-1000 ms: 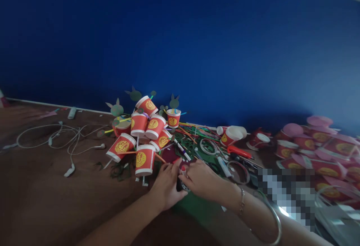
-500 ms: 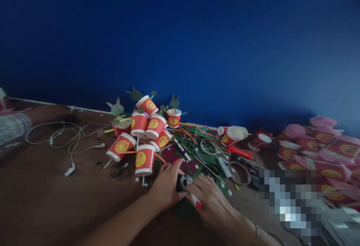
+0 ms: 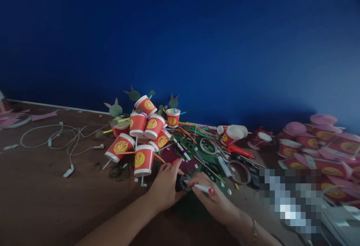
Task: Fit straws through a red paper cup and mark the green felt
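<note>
My left hand point(image 3: 164, 186) is closed around a small dark round piece point(image 3: 185, 183) with a ring of pale marks on its face; its exact kind is unclear. In my right hand point(image 3: 212, 201), the fingers pinch a white marker point(image 3: 203, 189) with a red end, its tip side pointing at the round piece. Beneath both hands lies dark green paper point(image 3: 188, 210). Just beyond my left hand, red paper cups point(image 3: 144, 159) with yellow emblems are piled up, with straws and green paper animal heads point(image 3: 115, 108) attached.
Behind my hands lie green paper scraps, coloured straws point(image 3: 194, 130), another marker point(image 3: 181, 149), scissors point(image 3: 209, 167) and tape rolls point(image 3: 208, 146). A red-handled tool point(image 3: 240, 151) lies farther right. Pink-topped cups point(image 3: 326, 137) crowd the right side; white earphones point(image 3: 69, 170) lie left. A blue wall point(image 3: 180, 43) rises behind.
My right hand has turned, and the marker now lies flatter, its red end swung up and to the right. The round piece remains in my left hand, which has barely moved.
</note>
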Action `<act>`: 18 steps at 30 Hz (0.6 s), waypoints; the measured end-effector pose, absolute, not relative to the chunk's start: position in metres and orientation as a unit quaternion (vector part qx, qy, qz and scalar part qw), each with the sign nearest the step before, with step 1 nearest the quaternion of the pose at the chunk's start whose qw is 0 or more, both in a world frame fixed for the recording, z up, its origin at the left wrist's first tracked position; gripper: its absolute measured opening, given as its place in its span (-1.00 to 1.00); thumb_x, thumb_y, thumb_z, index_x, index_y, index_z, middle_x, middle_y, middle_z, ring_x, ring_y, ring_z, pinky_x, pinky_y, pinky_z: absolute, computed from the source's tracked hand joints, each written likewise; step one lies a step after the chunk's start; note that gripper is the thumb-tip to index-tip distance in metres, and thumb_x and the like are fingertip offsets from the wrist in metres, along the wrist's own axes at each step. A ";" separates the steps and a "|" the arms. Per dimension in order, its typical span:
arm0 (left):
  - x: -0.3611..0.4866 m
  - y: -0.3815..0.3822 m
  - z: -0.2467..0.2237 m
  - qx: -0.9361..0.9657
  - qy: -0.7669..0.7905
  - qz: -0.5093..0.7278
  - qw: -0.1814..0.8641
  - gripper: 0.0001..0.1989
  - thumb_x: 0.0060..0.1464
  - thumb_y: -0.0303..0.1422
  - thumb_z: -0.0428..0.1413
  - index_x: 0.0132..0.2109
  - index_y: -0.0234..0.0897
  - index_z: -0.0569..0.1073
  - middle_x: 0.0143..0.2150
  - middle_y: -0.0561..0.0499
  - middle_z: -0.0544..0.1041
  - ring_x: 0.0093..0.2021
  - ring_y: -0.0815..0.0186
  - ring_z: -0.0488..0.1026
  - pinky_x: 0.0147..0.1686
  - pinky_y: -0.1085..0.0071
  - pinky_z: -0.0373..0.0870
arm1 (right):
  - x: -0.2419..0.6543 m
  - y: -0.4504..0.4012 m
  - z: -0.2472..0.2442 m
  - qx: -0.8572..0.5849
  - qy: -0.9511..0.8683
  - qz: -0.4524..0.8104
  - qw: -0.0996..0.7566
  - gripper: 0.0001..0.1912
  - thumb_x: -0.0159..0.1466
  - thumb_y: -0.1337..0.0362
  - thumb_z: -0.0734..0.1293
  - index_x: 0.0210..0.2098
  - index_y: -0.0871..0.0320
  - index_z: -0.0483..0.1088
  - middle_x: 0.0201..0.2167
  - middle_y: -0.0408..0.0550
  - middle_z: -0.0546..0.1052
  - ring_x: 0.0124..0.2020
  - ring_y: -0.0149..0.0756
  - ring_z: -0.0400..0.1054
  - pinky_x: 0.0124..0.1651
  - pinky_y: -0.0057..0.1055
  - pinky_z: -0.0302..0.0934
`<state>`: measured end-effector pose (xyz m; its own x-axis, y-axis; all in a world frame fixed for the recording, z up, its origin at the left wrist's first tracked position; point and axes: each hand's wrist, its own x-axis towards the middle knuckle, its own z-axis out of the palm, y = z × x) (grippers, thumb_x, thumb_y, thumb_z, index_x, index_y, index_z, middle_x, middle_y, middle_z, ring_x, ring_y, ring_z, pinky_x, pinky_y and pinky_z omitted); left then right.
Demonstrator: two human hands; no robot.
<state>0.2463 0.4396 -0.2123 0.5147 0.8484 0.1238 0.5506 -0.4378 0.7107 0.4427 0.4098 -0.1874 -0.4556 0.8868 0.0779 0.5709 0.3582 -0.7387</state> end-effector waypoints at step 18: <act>0.245 0.440 -0.210 0.798 0.462 0.213 0.324 -0.09 -0.17 -0.34 0.27 0.30 -0.33 0.03 0.02 -0.10 0.45 0.09 0.04 0.25 0.19 0.09 0.03 | 0.441 0.431 -0.173 -0.539 -0.601 0.460 0.371 -0.62 0.26 -0.02 0.18 -0.29 0.18 0.40 -0.43 -0.07 0.45 -0.40 -0.35 0.35 -0.27 -0.42 0.27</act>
<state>0.2449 0.4401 -0.2103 0.4833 0.8745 0.0404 0.5994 -0.3642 0.7128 0.4412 0.4309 -0.1734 -0.1443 0.9883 -0.0498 0.3064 -0.0032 -0.9519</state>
